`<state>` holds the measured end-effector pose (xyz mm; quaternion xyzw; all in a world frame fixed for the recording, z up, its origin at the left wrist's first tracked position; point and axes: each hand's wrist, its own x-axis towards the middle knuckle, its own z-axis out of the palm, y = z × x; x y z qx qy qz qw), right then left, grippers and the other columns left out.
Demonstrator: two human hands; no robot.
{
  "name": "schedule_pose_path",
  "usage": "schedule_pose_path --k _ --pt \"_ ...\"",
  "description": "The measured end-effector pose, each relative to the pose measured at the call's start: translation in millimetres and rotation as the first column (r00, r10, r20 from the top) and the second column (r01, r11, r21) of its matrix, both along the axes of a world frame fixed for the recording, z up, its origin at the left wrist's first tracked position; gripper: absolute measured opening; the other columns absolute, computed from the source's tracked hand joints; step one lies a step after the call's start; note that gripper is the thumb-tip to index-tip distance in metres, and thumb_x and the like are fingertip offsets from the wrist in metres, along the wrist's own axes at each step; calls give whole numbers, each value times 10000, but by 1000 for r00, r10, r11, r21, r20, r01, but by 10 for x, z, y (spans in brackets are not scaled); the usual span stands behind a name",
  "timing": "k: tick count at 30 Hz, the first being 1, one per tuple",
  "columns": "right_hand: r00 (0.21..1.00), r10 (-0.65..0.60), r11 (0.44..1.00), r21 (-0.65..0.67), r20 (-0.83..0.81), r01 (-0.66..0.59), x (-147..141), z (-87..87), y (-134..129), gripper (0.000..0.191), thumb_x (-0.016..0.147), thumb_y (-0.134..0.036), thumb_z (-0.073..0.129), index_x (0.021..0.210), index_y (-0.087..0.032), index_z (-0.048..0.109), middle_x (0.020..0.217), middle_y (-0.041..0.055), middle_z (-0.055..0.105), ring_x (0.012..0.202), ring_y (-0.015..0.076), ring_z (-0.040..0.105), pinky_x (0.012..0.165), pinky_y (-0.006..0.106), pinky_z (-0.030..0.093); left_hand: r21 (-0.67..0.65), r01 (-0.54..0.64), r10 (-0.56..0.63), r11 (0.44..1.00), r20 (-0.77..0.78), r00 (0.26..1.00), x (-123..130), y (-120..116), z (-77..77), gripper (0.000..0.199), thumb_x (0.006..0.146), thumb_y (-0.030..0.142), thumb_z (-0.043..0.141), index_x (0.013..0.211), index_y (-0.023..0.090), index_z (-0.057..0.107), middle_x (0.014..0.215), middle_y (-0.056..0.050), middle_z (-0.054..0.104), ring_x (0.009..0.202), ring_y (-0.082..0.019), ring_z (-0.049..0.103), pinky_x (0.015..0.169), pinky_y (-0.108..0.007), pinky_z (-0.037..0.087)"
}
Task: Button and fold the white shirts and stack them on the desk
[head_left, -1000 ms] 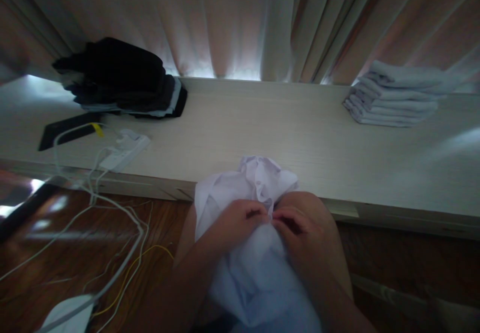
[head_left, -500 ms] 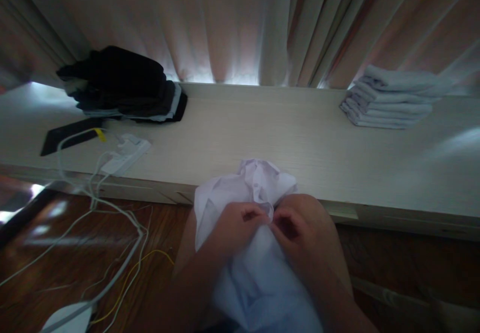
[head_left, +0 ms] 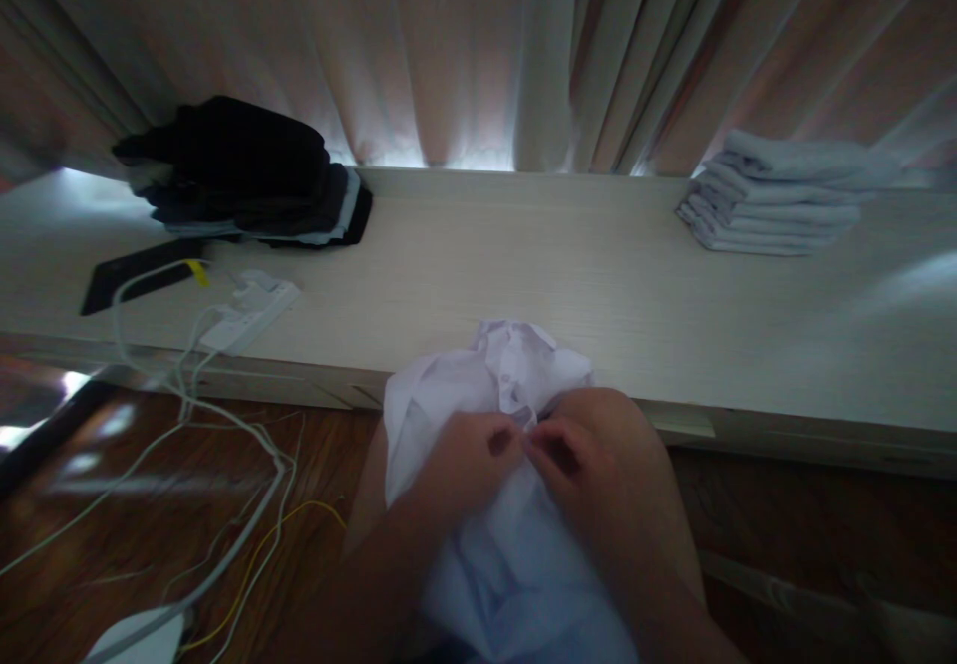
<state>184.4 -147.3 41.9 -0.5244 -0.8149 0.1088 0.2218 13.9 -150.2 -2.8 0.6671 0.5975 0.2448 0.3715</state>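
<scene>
A white shirt (head_left: 515, 584) lies over my lap, its collar end resting against the ledge's front edge. Down its middle runs the front placket, where a small button shows near the collar. My left hand (head_left: 478, 450) pinches the placket from the left. Close against it, my right hand (head_left: 572, 455) pinches the same strip of cloth from the right. The fingertips of both hands nearly touch; whatever small part lies between them is hidden.
A pale ledge (head_left: 508, 255) spans the view below the curtains (head_left: 449, 56). Dark folded clothes (head_left: 246, 166) are stacked at left, folded white clothes (head_left: 793, 195) at right. A power strip (head_left: 250, 317) with cables lies near a flat black object (head_left: 139, 273); more cables trail over the wooden floor (head_left: 314, 465).
Both hands have shifted slightly left along the shirt's placket, and their fingertips have come closer together. The shirt's collar end stays almost where it was.
</scene>
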Motion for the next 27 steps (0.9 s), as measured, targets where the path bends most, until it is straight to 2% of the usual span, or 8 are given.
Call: schedule_pose_path --k 3,6,10,13,17,20,23,27 --pt "998 -48 999 -4 -40 48 29 -88 7 116 792 -371 720 730 -273 719 736 47 695 740 242 596 683 369 427 11 -5 5 1000 -13 1000 5 -4 -24 211 823 257 562 657 157 648 606 13 598 588 -114 490 547 -240 280" --pt "987 -104 989 -122 -120 90 55 -233 3 195 833 -450 669 762 -276 721 753 29 695 737 220 603 682 342 442 39 -26 27 999 -26 999 14 -14 -36 182 803 229 567 643 162 620 600 20 574 579 -108 457 550 -239 281" --pt "945 -146 937 -348 -293 37 33 -287 -3 132 851 -361 651 806 -257 720 749 6 711 666 181 625 660 302 474 68 -18 21 998 -34 999 28 -31 -36 177 805 224 572 642 165 608 596 26 566 570 -100 445 550 -234 282" --pt "922 -172 917 -399 -346 21 16 -284 4 82 821 -289 658 781 -246 716 745 9 716 670 181 637 668 294 484 104 -31 35 994 -37 999 40 -50 -30 174 812 217 563 652 165 609 597 27 568 567 -96 447 550 -233 281" --pt "841 -217 867 -494 -496 -68 32 -402 18 148 859 -331 606 831 -221 701 791 10 714 737 180 657 722 287 495 153 -59 65 986 -34 997 61 -70 -36 163 807 200 561 661 163 623 606 22 593 565 -93 461 558 -227 303" --pt "813 -241 850 -520 -530 -87 41 -472 25 167 860 -341 603 837 -202 692 802 19 705 762 182 650 741 288 493 179 -83 87 980 -19 996 76 -73 -54 160 806 194 560 665 161 628 604 23 596 564 -92 474 563 -222 316" --pt "774 -280 825 -554 -568 -108 32 -481 27 142 846 -320 605 823 -201 679 805 19 703 754 177 647 740 284 495 175 -102 102 979 4 995 91 -68 -63 156 811 197 558 680 161 636 612 23 597 575 -95 493 569 -220 325" --pt "676 -355 776 -607 -646 -172 13 -485 30 151 817 -338 621 828 -197 673 824 26 712 763 182 653 721 283 504 125 -139 134 982 49 990 119 -55 -46 142 807 197 547 686 164 614 602 31 575 565 -98 478 548 -217 311"
